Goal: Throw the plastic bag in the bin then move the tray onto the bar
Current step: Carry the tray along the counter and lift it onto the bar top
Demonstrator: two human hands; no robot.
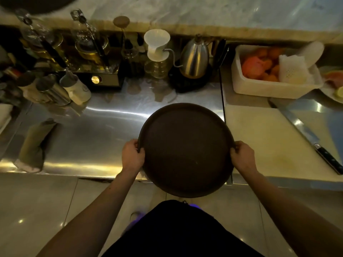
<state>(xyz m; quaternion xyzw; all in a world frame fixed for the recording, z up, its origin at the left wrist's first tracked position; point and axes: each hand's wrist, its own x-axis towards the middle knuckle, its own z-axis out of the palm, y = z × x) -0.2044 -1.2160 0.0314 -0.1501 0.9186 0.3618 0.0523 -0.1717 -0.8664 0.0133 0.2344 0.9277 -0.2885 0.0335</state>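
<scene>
A round dark brown tray (185, 149) with nothing on it is held level over the front edge of the steel counter (96, 138). My left hand (132, 154) grips its left rim and my right hand (242, 157) grips its right rim. The marble bar top (204, 12) runs along the far side, raised above the counter. No plastic bag or bin is in view.
Behind the tray stand a white dripper on a glass server (156, 52), a steel kettle (194, 58) and siphon brewers (89, 45). Shaker tins (53, 89) sit left. A cutting board (269, 138), a knife (315, 143) and a white tub of fruit (274, 71) lie right.
</scene>
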